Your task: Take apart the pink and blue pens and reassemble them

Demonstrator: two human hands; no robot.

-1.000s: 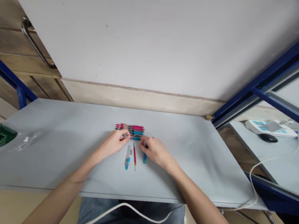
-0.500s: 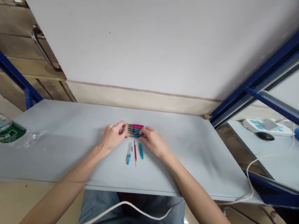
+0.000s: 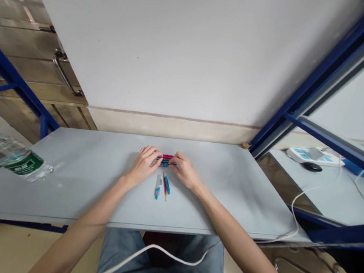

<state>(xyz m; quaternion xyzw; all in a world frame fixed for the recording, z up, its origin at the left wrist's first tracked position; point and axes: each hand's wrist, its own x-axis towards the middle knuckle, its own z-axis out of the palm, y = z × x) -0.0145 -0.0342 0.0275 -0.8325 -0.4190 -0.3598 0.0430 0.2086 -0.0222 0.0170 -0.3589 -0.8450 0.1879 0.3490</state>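
Several pens point(image 3: 167, 157) in pink, blue and dark colours lie side by side on the grey table, pointing left and right. My left hand point(image 3: 144, 164) has its fingers curled around their left ends. At the right ends, my right hand point(image 3: 181, 168) closes its thumb and fingers on them. Both hands cover much of the pens. Nearer to me lie a clear pen barrel with a blue tip point(image 3: 157, 190), a thin red refill point(image 3: 165, 189) and a short blue pen part point(image 3: 167, 185), which rests against the refill.
A water bottle with a green label point(image 3: 25, 164) lies tilted at the table's left point(image 3: 79, 178). Blue metal frames point(image 3: 321, 72) stand at both sides. On the right-hand table are a white device point(image 3: 316, 155) and a black mouse point(image 3: 312, 167). A white cable point(image 3: 159, 249) crosses my lap.
My left hand has spread over the pens' left ends, and the row looks closer together. The short blue part now lies against the refill. The view has shifted slightly.
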